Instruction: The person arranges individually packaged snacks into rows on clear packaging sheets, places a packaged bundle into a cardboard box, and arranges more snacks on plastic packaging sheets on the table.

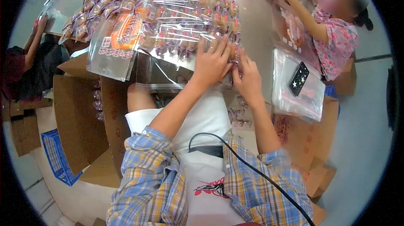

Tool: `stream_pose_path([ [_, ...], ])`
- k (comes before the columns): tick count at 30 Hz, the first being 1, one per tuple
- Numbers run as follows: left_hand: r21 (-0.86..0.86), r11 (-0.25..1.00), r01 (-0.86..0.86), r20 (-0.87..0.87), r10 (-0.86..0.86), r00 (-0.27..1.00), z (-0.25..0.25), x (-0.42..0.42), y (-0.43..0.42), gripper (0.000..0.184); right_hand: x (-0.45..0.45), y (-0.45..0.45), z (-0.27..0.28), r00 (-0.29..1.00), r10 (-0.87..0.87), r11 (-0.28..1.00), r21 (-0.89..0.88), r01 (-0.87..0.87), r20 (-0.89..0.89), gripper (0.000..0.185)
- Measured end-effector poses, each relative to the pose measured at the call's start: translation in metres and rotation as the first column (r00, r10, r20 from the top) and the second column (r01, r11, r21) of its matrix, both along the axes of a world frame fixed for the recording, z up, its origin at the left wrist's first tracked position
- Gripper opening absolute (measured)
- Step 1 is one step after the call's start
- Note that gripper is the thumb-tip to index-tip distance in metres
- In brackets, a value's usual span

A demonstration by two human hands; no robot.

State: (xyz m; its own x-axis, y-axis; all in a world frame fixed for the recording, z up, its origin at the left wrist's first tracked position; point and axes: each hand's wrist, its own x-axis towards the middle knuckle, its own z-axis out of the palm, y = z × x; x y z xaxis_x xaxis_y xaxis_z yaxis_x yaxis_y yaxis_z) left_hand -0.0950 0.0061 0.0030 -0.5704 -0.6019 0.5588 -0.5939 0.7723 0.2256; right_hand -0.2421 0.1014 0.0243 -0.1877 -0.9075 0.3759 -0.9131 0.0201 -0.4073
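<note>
A large clear plastic bag [181,25] lies on the table in front of me, with small wrapped snack packs [225,15] arranged in rows in it. My left hand [212,61] rests palm down on its near right part, fingers stretched and slightly spread over the packs. Beside it, my right hand [248,76] touches the near right corner, its fingers extended along the end packs and the thumb apart. The bag's open edge hangs toward my lap. What lies beneath both palms is hidden.
Loose wrapped snacks [99,1] are heaped at the back left, near a printed bag [115,41]. Flat bags [282,83] with a black star-patterned phone [299,78] lie right. Cardboard boxes [78,112] flank me. A co-worker [332,36] reaches in at right; another person's arms [35,34] show left.
</note>
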Motion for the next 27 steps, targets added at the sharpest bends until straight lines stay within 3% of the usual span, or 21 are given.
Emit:
stream_pose_path([
  [3, -0.063, 0.997, 0.051, 0.001, -0.052, 0.999, -0.001, -0.001, 0.002, 0.061, -0.003, 0.001, -0.007, 0.999, 0.013, 1.0, -0.012, -0.012, 0.05, 0.061],
  [8, -0.13, 0.983, -0.128, -0.048, 0.123, 0.991, -0.01, -0.019, 0.002, 0.044, -0.003, 0.006, -0.01, 1.0, -0.007, 1.0, -0.011, 0.007, 0.017, 0.06],
  [12, -0.141, 0.977, -0.162, -0.089, 0.151, 0.985, -0.014, -0.029, 0.002, 0.042, -0.007, 0.008, -0.007, 1.0, 0.002, 0.997, -0.075, -0.003, -0.004, 0.061],
  [15, -0.006, 1.0, 0.03, -0.169, -0.03, 0.985, -0.01, -0.022, -0.005, 0.046, -0.014, 0.01, -0.003, 0.996, 0.03, 0.997, -0.079, -0.024, 0.08, 0.053],
  [19, -0.031, 0.999, -0.022, 0.009, 0.022, 1.0, 0.012, 0.02, 0.002, 0.072, -0.027, 0.023, -0.005, 0.963, 0.017, 0.997, -0.076, 0.003, 0.27, 0.031],
  [22, -0.002, 0.997, -0.08, 0.068, 0.079, 0.995, 0.013, 0.056, -0.01, 0.063, -0.041, 0.029, -0.002, 0.967, 0.044, 0.973, -0.231, 0.016, 0.251, 0.016],
  [25, -0.044, 0.994, -0.097, 0.146, 0.102, 0.984, 0.02, 0.083, -0.029, 0.058, -0.069, 0.012, -0.024, 0.913, 0.088, 0.896, -0.432, 0.102, 0.397, 0.014],
  [27, -0.058, 0.991, -0.125, 0.147, 0.132, 0.98, 0.018, 0.088, -0.032, 0.059, -0.077, -0.003, -0.028, 0.974, -0.006, 0.938, -0.338, 0.084, 0.226, 0.027],
])
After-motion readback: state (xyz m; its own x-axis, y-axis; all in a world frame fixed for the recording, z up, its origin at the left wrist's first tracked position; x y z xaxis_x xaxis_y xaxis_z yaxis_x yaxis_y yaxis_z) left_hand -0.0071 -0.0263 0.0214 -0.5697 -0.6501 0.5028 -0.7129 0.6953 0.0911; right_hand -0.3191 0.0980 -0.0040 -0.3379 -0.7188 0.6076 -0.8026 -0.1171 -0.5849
